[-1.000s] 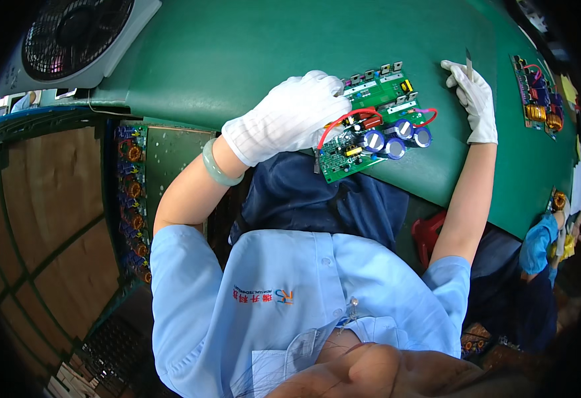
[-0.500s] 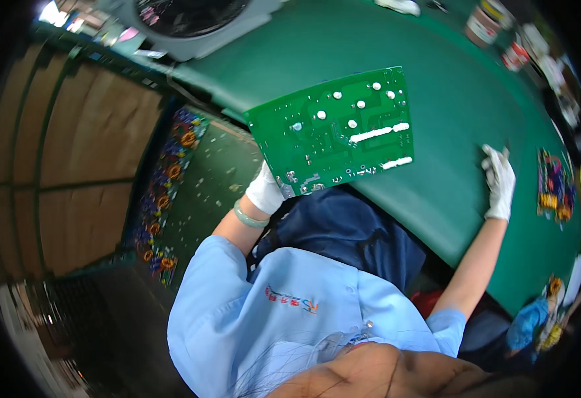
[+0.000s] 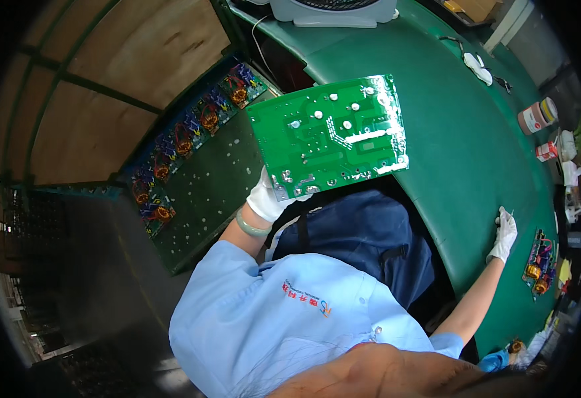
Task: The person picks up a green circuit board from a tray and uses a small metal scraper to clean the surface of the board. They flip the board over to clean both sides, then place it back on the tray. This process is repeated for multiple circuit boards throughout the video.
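A large green circuit board (image 3: pixel 320 142) is held up in front of me, its solder side showing, with white strips and round white spots. My left hand (image 3: pixel 267 198), in a white glove with a pale green bangle at the wrist, grips it by the near left corner; most of its fingers are hidden behind the board. Far to the right, my right hand (image 3: pixel 503 235), also gloved, is low over the green table. Its fingers are drawn together, and a thin tip seems to stick out of them, too small to name. Beside it lies a populated circuit board (image 3: pixel 540 264).
On the left, a green tray (image 3: pixel 204 199) carries a row of populated boards (image 3: pixel 183 137) along its far side. A grey fan (image 3: pixel 333 14) stands at the far edge of the table (image 3: pixel 449 139). Jars (image 3: pixel 537 116) line the right side. A dark blue bag (image 3: pixel 363 232) sits below.
The whole view has swung, so tray and table appear shifted. My right hand's fingers, stretched out before, have drawn together. The board stays in my left hand, its tilt slightly changed.
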Available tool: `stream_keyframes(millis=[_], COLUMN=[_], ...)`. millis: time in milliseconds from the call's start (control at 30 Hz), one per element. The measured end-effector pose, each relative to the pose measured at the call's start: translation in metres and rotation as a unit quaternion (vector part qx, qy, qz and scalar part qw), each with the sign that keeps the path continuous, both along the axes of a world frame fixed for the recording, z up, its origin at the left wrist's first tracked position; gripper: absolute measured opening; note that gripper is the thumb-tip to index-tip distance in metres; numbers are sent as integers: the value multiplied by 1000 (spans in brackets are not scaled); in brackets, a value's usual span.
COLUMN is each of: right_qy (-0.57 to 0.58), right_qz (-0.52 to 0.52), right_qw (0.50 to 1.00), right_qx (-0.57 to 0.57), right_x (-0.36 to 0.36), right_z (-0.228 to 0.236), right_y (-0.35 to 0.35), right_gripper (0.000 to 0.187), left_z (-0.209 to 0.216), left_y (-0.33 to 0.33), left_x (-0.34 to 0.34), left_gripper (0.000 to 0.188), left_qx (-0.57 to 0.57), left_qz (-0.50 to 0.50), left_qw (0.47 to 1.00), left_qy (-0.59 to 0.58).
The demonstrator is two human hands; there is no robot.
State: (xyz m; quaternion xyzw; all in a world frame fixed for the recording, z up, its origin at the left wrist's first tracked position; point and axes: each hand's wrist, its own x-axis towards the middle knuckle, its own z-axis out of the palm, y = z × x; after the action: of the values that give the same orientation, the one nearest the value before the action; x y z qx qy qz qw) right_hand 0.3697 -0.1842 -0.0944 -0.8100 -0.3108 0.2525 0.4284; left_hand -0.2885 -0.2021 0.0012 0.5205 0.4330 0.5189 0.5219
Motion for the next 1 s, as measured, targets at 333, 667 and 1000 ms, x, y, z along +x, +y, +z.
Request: stream_keyframes(millis=[333, 667, 1000], right_qy=[-204, -242, 15], right_qz=[40, 47, 303], right_qw=[978, 963, 926], right_qx=[-13, -110, 225], right_x=[26, 28, -179], right_z=[-8, -1, 120], right_y=[17, 17, -5], right_gripper=[45, 49, 35], left_z=[3, 1, -13], left_y=[-10, -17, -3], left_x=[10, 7, -2], left_gripper=[49, 49, 48], left_qx=[45, 53, 24], left_qz=[26, 61, 13], left_qw=[991, 992, 998], left_qy=[125, 97, -55])
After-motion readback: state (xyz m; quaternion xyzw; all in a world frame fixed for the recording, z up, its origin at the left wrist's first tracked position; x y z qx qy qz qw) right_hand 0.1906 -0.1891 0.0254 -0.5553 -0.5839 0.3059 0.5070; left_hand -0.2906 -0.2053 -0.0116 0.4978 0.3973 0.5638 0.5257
